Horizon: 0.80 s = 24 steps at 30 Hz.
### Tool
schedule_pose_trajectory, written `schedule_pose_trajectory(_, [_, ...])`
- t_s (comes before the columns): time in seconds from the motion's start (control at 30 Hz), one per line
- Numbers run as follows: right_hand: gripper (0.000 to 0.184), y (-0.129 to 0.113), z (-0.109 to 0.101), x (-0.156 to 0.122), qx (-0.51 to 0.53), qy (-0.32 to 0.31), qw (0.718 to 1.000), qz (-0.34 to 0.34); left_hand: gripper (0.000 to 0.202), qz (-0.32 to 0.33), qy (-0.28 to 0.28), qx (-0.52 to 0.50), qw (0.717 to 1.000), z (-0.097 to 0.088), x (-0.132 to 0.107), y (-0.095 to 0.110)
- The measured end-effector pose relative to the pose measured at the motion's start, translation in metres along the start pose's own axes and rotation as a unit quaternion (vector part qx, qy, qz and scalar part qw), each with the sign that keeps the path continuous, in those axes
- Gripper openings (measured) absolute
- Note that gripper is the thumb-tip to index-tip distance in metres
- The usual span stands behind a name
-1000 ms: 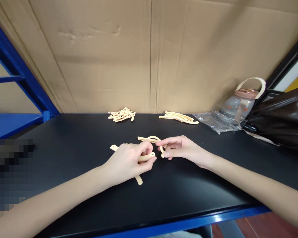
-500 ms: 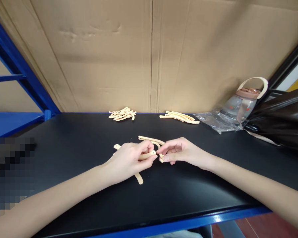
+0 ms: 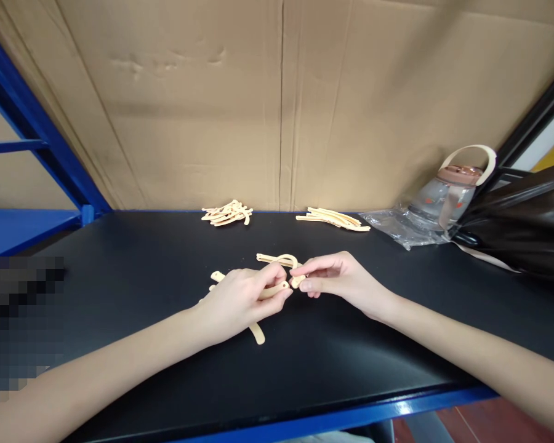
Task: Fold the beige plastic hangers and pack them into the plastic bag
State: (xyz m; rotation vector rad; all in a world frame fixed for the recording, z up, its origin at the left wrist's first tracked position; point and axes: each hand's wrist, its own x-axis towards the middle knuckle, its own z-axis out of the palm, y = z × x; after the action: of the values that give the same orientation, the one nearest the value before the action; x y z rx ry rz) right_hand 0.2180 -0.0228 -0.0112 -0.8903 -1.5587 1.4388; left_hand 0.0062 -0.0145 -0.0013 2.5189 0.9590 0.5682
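Note:
My left hand (image 3: 252,294) is closed, its thumb and fingers pinching a cream strap (image 3: 273,290) close to an end with a small hole. From behind those fingers the strap bends up in an arch. My right hand (image 3: 332,277) pinches its other end, a rounded tab (image 3: 297,282), just beside the holed end. Under and around my left hand lie more cream strap pieces: one end with a hole (image 3: 217,276) pokes out at the upper left, and a rounded end (image 3: 257,333) shows below. Behind both hands rests another straight strap (image 3: 265,258). My palm hides the middles of the pieces.
On the black tabletop (image 3: 143,264), a tangled pile of cream straps (image 3: 228,213) lies at the back, with a neater bundle (image 3: 335,219) right of it. A clear bottle (image 3: 447,197) with a cream handle, a plastic bag (image 3: 404,229) and a black bag (image 3: 521,227) are at right.
My right hand has brought the strap's tab end up and closer to the holed end in my left hand. The strap now arches higher. My left hand has barely moved.

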Motion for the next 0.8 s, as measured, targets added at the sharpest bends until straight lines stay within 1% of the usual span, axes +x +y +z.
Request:
schedule_pose_trajectory(0.1, [0.022, 0.0019, 0.001, 0.0027, -0.002, 0.025, 1.0, -0.01, 0.016, -0.011, 0.009, -0.032, 0.999, 0.002, 0.0003, 0.0009])
schedule_pose_trajectory(0.27, [0.023, 0.0034, 0.0023, 0.0037, 0.0, 0.0, 1.0, 0.002, 0.017, -0.019, 0.02, -0.056, 0.998, 0.0032, -0.0005, 0.0034])
schedule_pose_trajectory(0.4, [0.021, 0.0011, 0.0015, 0.0019, -0.008, 0.053, 0.998, -0.033, 0.017, -0.024, 0.011, -0.058, 0.998, 0.0028, -0.0003, 0.0042])
schedule_pose_trajectory(0.43, [0.021, 0.0007, 0.0013, 0.0017, -0.01, 0.057, 0.998, -0.036, 0.017, -0.023, 0.012, -0.06, 0.998, 0.0032, 0.0, 0.004])
schedule_pose_trajectory(0.57, [0.021, 0.0002, 0.0024, 0.0022, -0.003, 0.034, 0.999, -0.019, 0.016, -0.019, 0.028, -0.076, 0.997, 0.0056, 0.0012, 0.0029])
schedule_pose_trajectory(0.8, [0.019, 0.0008, 0.005, 0.002, 0.014, 0.016, 1.0, -0.009, 0.02, -0.012, 0.029, -0.07, 0.997, 0.0061, 0.0013, 0.0018])
